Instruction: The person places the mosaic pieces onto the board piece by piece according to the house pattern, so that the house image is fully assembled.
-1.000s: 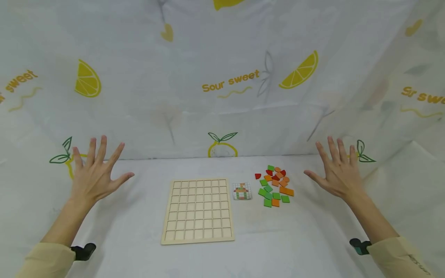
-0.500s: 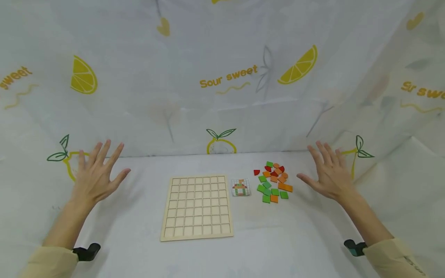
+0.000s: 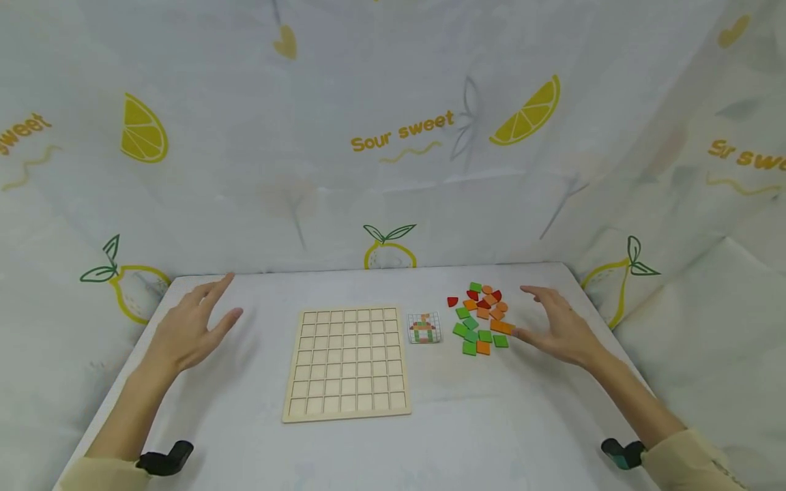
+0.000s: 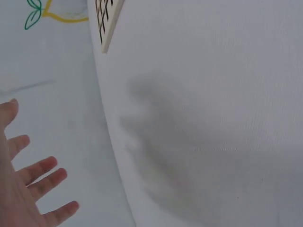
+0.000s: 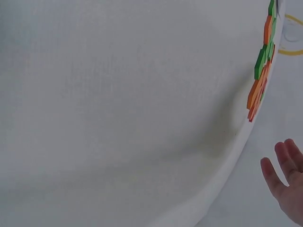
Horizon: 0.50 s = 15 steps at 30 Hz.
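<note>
The right hand (image 3: 560,332), fingers parted and empty, is nearest the orange rectangle (image 3: 502,327), lying roughly crosswise on the table (image 3: 491,436) just left of its thumb, with the grid board (image 3: 348,368) and spread, empty left hand (image 3: 186,332) farther left.

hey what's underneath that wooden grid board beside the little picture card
White tabletop shows all around the wooden grid board, which looks to lie flat on it; whatever is directly beneath is hidden by the board.

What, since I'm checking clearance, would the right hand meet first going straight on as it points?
Likely the coloured tiles; the right hand looks raised, so it might pass over them, depth being unclear.
</note>
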Motion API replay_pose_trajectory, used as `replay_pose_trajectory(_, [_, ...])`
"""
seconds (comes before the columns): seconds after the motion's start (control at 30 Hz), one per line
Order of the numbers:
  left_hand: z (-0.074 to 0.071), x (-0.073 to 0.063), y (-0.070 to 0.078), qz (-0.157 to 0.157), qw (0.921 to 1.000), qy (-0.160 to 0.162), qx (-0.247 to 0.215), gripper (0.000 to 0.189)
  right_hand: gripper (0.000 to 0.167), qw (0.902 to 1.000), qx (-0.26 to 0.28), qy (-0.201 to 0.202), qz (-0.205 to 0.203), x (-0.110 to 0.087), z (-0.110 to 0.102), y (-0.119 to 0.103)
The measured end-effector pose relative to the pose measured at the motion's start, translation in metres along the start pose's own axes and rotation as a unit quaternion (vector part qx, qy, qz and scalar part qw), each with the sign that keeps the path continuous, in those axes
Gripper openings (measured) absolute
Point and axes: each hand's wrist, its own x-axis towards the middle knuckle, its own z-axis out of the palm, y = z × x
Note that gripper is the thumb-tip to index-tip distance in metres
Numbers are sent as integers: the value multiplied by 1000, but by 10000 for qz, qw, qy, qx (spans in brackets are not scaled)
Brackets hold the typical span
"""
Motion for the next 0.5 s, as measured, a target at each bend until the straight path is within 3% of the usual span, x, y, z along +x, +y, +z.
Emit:
replay_pose_trajectory(0.17, [6,-8,8,-351,9895,-1197,-732,77,75,9977,614,-276,-13,-3,6,-1])
replay_pose_trajectory(0.33, [12,-17,16,-519,9689,-1716,-1705,77,58,9903,1267,-531,-221,-4,12,3])
replay_pose_trajectory(0.5, [22,-28,28,-905,9460,-2162,-2240,75,44,9788,1803,-934,-266,-2,19,8])
